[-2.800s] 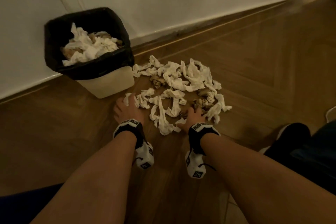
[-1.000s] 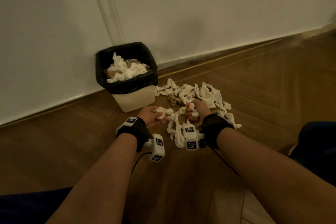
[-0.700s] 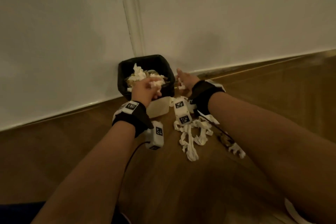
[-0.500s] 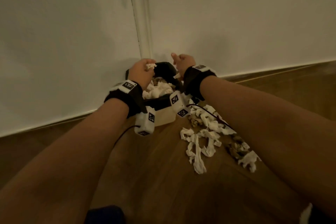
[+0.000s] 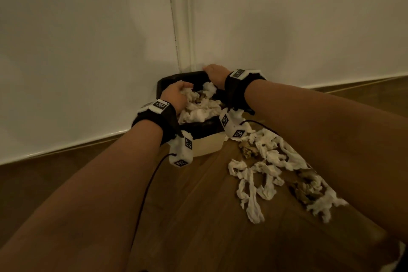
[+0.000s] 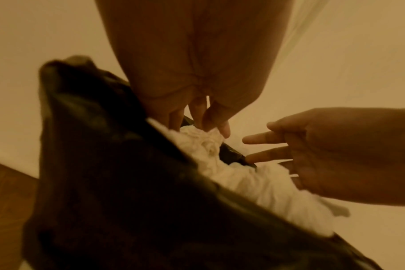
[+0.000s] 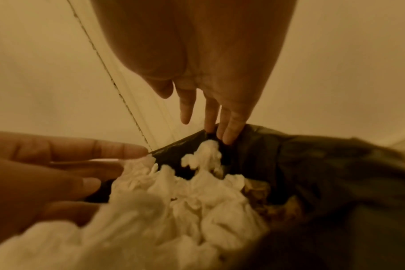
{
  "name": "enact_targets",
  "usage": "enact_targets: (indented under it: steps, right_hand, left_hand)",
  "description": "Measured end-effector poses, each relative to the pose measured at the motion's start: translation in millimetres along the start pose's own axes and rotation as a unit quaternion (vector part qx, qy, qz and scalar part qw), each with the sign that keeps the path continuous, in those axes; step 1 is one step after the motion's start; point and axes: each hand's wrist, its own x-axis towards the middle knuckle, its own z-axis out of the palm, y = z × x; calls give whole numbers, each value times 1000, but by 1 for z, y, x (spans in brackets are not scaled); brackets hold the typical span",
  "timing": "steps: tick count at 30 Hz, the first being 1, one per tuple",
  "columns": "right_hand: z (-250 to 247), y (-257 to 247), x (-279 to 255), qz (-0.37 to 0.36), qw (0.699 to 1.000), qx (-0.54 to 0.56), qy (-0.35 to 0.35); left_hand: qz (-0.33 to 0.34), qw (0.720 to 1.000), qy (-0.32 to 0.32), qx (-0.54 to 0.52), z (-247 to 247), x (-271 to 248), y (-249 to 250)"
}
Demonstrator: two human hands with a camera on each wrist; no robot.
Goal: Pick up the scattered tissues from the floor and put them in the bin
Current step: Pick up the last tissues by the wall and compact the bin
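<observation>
The small bin, lined with a black bag, stands against the wall and is heaped with white tissues. My left hand is low over the heap, fingers straight and touching the tissues. My right hand is at the bin's far rim, fingers spread and straight, with nothing in them. More crumpled tissues lie scattered on the wooden floor to the right of the bin, partly hidden by my right forearm.
The bin sits in front of a white wall with a vertical trim strip. The wooden floor spreads in front of it. A black cable hangs from my left wrist camera.
Both hands gathered tissues from the floor, lifted them to the bin as closed fists, and have now dropped lower and opened, leaving the tissues on the heap.
</observation>
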Motion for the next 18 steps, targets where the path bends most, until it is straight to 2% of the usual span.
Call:
enact_targets:
  steps: [3,7,11,14,18]
  right_hand:
    - [-4,1,-10,-23,1000,-14,-13]
    - [-13,11,-29,-14,998,65,17]
    - [-27,39,-52,-30,990,124,54]
    - [-36,70,-70,-10,981,173,92]
    - [-47,118,-97,36,973,195,116]
  left_hand:
    - [2,1000,2,-29,-3,-2,3]
    - [-13,998,24,-58,-4,-9,8]
    - [19,997,40,-60,-4,-28,10]
    - [54,993,94,-44,1,-44,18]
    - [119,972,192,-58,24,-66,45]
